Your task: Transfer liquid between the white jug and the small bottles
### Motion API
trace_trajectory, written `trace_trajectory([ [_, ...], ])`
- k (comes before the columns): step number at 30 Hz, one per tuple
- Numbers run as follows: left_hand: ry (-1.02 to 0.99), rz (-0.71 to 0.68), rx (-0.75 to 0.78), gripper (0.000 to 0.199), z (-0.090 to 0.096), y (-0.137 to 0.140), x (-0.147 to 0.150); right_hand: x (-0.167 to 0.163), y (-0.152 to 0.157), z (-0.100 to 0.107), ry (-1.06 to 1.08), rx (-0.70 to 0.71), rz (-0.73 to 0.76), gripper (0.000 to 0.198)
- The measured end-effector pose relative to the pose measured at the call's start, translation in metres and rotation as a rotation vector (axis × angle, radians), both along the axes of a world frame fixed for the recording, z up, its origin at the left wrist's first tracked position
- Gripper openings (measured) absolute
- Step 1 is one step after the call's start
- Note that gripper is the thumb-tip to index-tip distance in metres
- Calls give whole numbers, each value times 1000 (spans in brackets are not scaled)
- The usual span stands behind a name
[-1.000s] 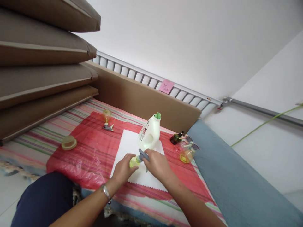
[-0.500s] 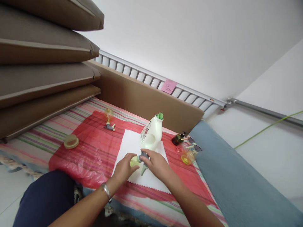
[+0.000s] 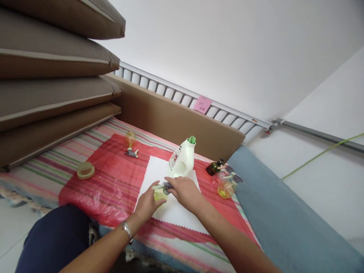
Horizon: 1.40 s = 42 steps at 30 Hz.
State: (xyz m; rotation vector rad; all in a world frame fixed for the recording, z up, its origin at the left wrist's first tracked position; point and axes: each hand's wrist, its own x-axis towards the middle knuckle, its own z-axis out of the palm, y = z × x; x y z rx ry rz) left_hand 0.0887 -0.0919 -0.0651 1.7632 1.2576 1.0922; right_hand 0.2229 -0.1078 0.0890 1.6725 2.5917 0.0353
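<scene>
Between my hands is a small spray bottle with a clear yellow body (image 3: 160, 194) and a grey spray head (image 3: 167, 187). My left hand (image 3: 148, 201) is closed round the body. Fingers of my right hand (image 3: 184, 191) grip the spray head, whose pale nozzle points left. Partly hidden by them, a white sheet (image 3: 182, 215) with a zigzag edge lies beneath. Just behind my right hand stands a white-green detergent jug (image 3: 183, 157), its green spout uncovered. A pale green cap (image 3: 85, 170) sits on the red plastic sheet's left part.
Another yellow spray bottle (image 3: 131, 140) lies at the back left. Several bottles, among them a dark pump bottle (image 3: 212, 168), are grouped at the right on the red plastic sheet (image 3: 105, 182). A brown board (image 3: 173, 113) and stacked cushions (image 3: 57, 94) border the striped cloth.
The spray head has turned so its nozzle points left instead of towards me. My right hand has shifted slightly left and up, while my left hand stays round the body.
</scene>
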Motion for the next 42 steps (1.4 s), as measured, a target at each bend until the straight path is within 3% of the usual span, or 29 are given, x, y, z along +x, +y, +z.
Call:
trace_trajectory([
  [5,-33,38,-62,79,-5,0,-1,-5,4,-2,28,58,-251,60],
  [7,-49,26,-55,81,-6,1,-2,0,3,1,34,109,-165,50],
  [10,-53,8,-51,81,-6,2,-3,8,2,7,5,185,137,52],
  [13,-30,13,-67,82,-3,2,-3,8,6,6,-36,118,257,49],
  [16,-22,12,-86,82,-1,2,-3,1,11,1,-49,37,90,40],
  [19,-26,3,-79,83,-2,3,-3,-6,14,-2,-35,66,-111,56],
  [22,-40,-1,-76,82,-4,4,-4,-4,13,1,-7,92,-148,52],
  [24,-51,-5,-71,82,-5,4,-5,1,11,5,4,112,-46,40],
  [28,-52,6,-58,82,-3,3,-4,8,9,11,3,156,301,38],
  [30,-42,5,-71,82,-2,3,-4,9,10,12,-5,118,342,40],
  [34,-46,-6,-91,81,-1,4,-5,5,15,9,-53,-3,157,38],
  [37,-45,-8,-100,79,-1,5,-6,3,19,4,-67,19,-42,28],
  [40,-50,4,-75,77,-2,5,-6,3,20,3,-67,58,-181,54],
  [42,-54,14,-59,76,-3,5,-5,3,17,5,-54,98,-200,56],
])
